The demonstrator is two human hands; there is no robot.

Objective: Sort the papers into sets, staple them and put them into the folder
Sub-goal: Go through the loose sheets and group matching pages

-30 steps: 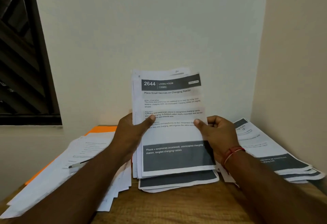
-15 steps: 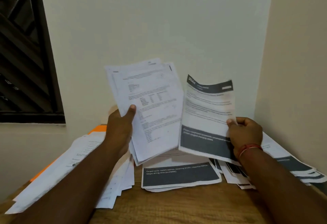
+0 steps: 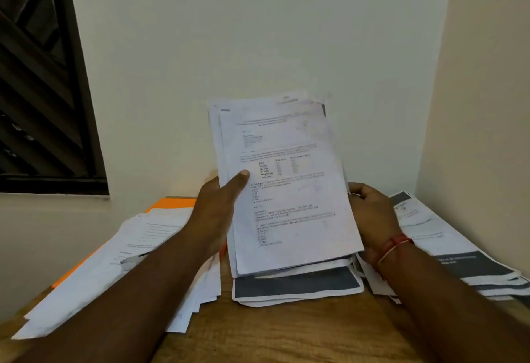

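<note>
My left hand [image 3: 220,213] holds a stack of printed papers [image 3: 286,190] upright above the table, thumb pressed on the front sheet. The top sheet is white with text and a small table. At the stack's right edge, my right hand [image 3: 370,213] has its fingers curled round the paper. Below the stack lies a pile of sheets with dark bands [image 3: 295,285]. Another pile of dark-banded sheets [image 3: 447,248] spreads out to the right. An orange folder [image 3: 172,204] shows under a fanned pile of white sheets [image 3: 114,262] on the left.
A pen [image 3: 132,259] lies on the left pile. The wooden table [image 3: 272,334] stands in a corner, with walls close behind and to the right. A dark window frame [image 3: 43,104] is at the upper left.
My right hand no longer holds the dark-banded sheet it had taken off the stack. It has returned to the stack's right edge, and the stack has swung back to the centre.
</note>
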